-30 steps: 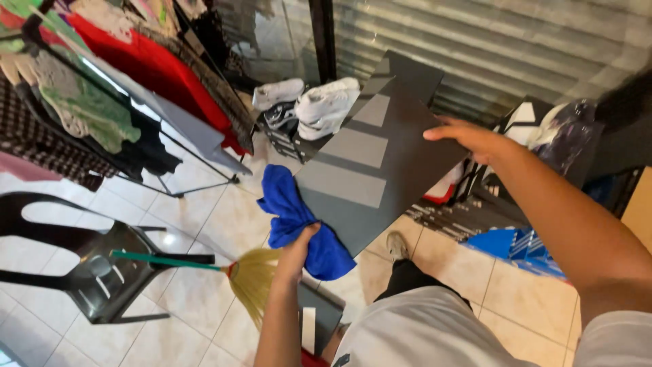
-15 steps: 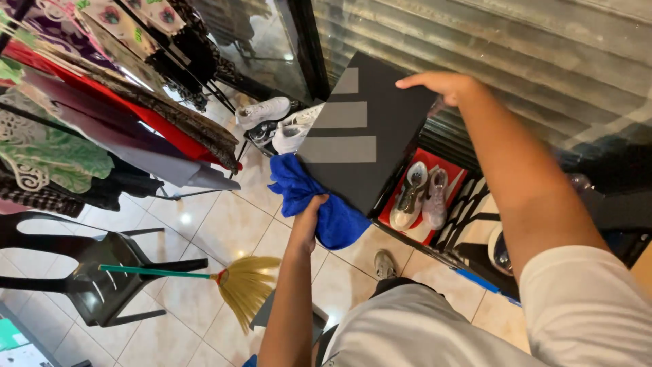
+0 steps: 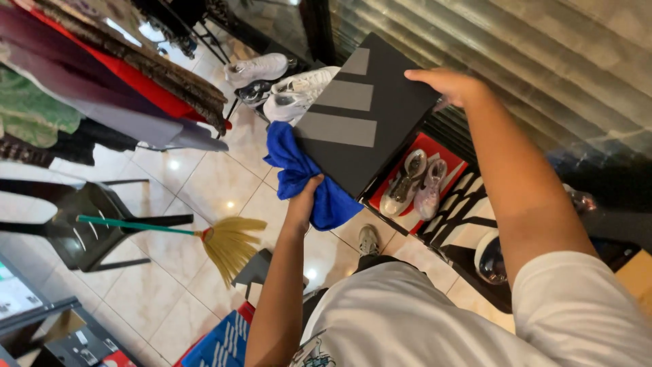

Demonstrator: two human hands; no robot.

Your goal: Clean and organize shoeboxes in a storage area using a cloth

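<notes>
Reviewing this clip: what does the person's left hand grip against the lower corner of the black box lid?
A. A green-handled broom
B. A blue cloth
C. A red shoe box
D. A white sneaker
B. The left hand bunches a blue cloth at the lower corner of the black box lid, while the right hand steadies the lid's upper edge; the broom lies on the floor.

Small shop: clothes rack [image 3: 122, 75], displayed sneakers [image 3: 272, 81], open shoe box [image 3: 414, 183], tiled floor [image 3: 190, 183].
</notes>
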